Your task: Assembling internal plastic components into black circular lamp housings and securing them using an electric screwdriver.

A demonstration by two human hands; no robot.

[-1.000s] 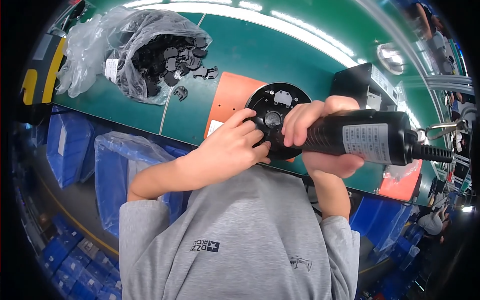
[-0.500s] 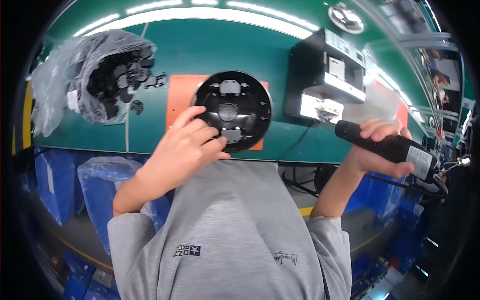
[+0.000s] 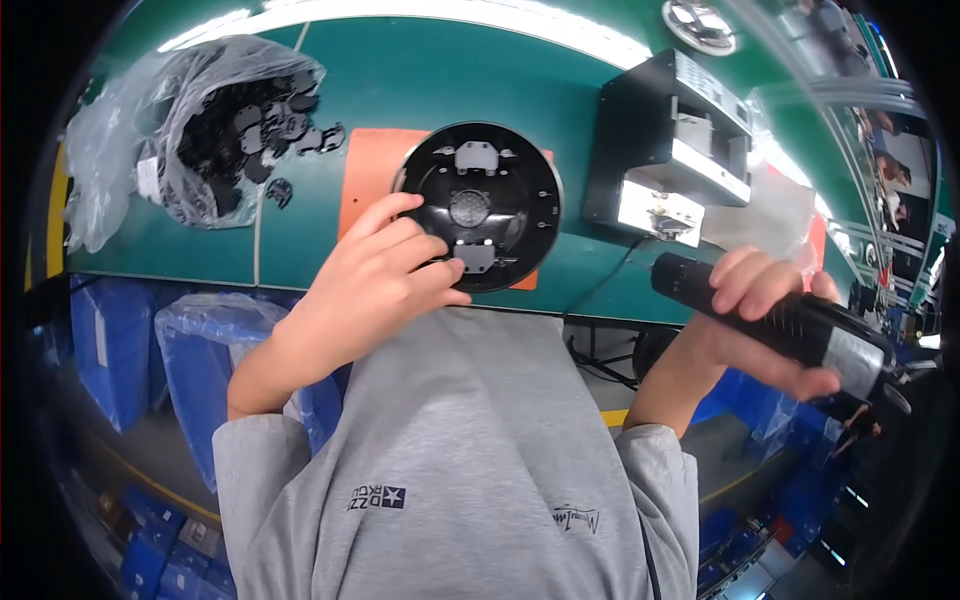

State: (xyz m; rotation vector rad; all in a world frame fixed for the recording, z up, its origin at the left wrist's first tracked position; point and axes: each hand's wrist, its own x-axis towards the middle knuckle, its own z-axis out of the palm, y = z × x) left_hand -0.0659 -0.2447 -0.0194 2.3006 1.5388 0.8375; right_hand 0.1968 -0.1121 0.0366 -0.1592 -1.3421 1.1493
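A round black dish-shaped housing [image 3: 527, 182] lies on an orange mat [image 3: 365, 178]. Inside it are a far grey bracket [image 3: 477, 156], a near grey bracket [image 3: 472, 259] and a central round mesh patch [image 3: 469, 207]. My left hand [image 3: 380, 268] grips the housing's near left side, its index finger reaching over the rim and other fingertips at the near bracket. My right hand [image 3: 755, 310] is wrapped around a black electric screwdriver [image 3: 700, 285], held off to the right with its nose pointing left, apart from the housing. The screwdriver's tip is hard to make out.
A clear plastic bag [image 3: 120, 150] spills several small black and grey parts [image 3: 265, 130] on the green bench [image 3: 400, 75]. A black screw feeder box [image 3: 640, 140] with a lit tray stands at the right. Blue bins [image 3: 110, 350] stand below the bench edge.
The electric screwdriver has moved slightly left in my right hand. My left hand keeps its place on the housing. The whole view has shifted a little.
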